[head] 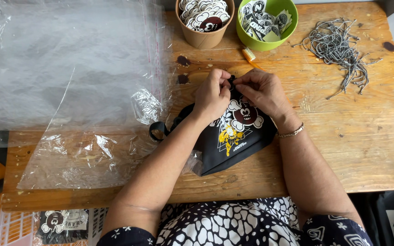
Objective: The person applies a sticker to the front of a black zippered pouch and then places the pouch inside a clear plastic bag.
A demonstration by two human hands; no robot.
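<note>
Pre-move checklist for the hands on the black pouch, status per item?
1. Both hands on the work: left hand and right hand pinch the top edge of the black pouch: ok.
2. Pouch flat on the wooden table: ok.
3. Small part between the fingertips: hidden, cannot tell.
4. Cord pile apart from the hands, at the right: ok.
5. Brown cup and green bowl upright, filled with tags: ok.
6. Clear plastic bags overlap the pouch's left end: not ok.
</note>
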